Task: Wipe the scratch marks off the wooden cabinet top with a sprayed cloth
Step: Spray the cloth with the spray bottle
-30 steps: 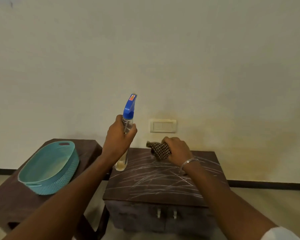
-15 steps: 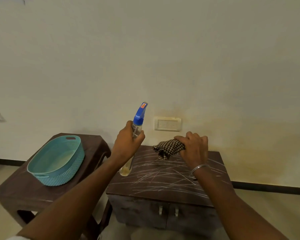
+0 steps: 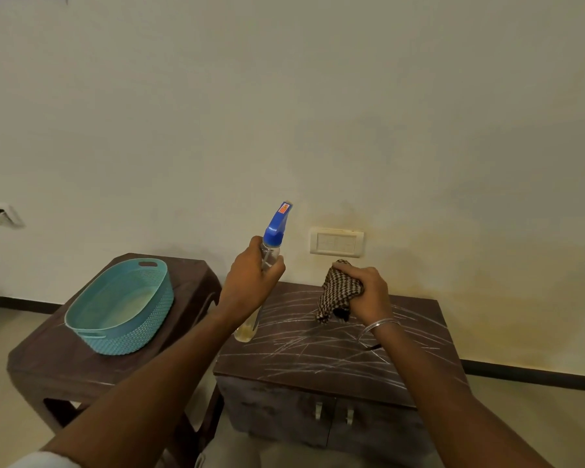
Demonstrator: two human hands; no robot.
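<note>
- Cloth [image 3: 340, 293], checked brown and white, is bunched in the right hand [image 3: 368, 292] just above the back of the cabinet top [image 3: 318, 363]; its lower corner hangs close to the wood, though whether it touches I cannot tell.
- Spray bottle [image 3: 275, 229] is tilted in the left hand [image 3: 247, 285], blue nozzle uppermost and leaning towards the cloth; its base is over the cabinet's left edge.
- Step in hand, as I judge it: wetting the cloth; wiping looks unstarted, since white scratch marks [image 3: 304, 346] cross the whole top.
- Next move calls for aiming the nozzle at the cloth and squeezing the trigger; then pressing the damp cloth onto the marks.
- Right-hand fingers [image 3: 360, 275] are curled tight round the cloth; the left hand's are wrapped round the bottle's neck; whether one rests on the trigger is hidden.
</note>
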